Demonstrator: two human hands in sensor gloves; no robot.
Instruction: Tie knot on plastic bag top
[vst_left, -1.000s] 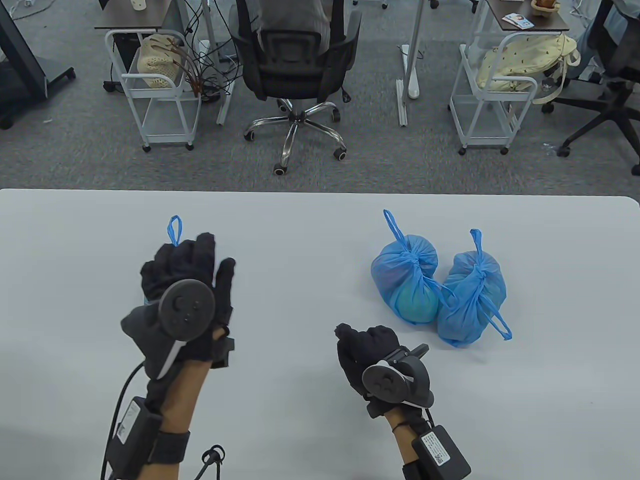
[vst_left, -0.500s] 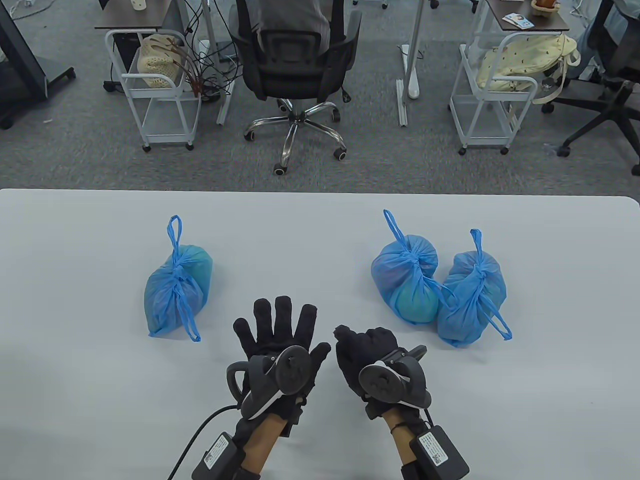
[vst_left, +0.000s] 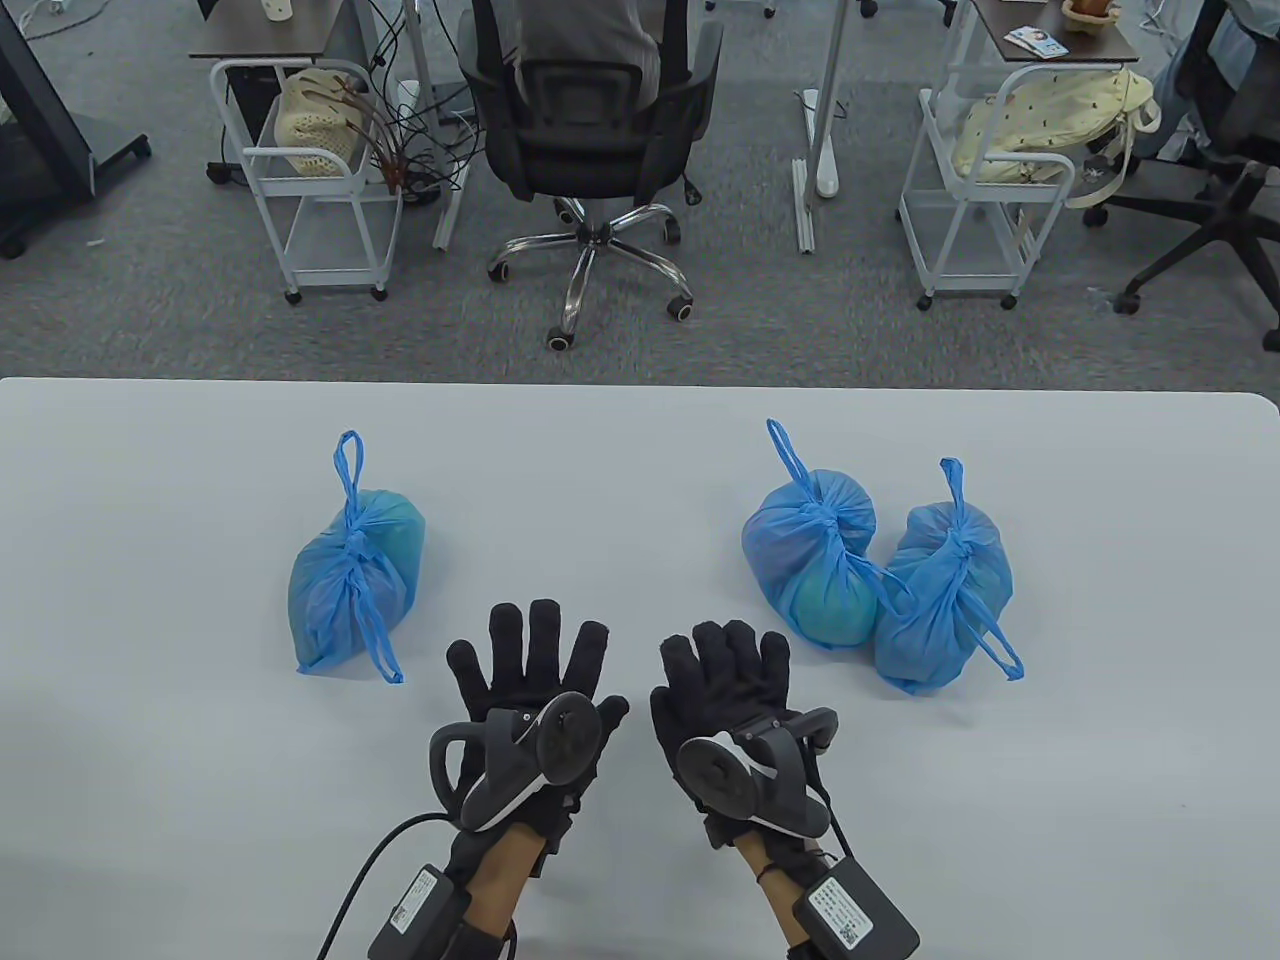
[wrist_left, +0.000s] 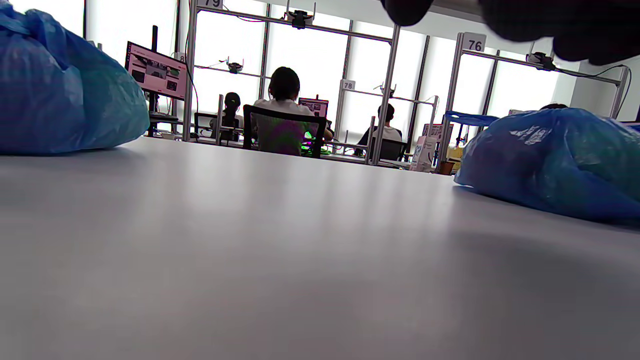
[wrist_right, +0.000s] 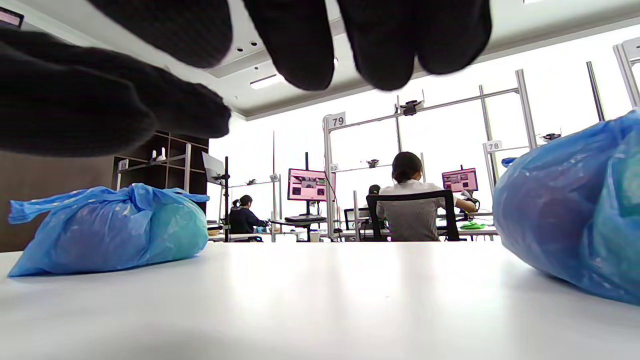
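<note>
Both hands lie side by side near the front middle of the table, palms down, holding nothing. The left hand has its fingers spread wide and straight, thumb out toward the right hand; the right hand has its fingers extended but closer together, pointing away from the person. The two hands are near each other without touching. From the wrist views the fingertips seem to hang a little above the tabletop, though whether the palms rest on it is hard to tell. Three blue knotted bags lie on the table. The left bag sits to the left of the left hand, apart from it, its loop pointing toward the far edge. The middle bag and right bag touch each other to the right of the right hand, the middle bag near its fingers. Bare tabletop runs between the left bag and the pair, straight ahead of both hands to the far edge, and out to both sides.
</note>
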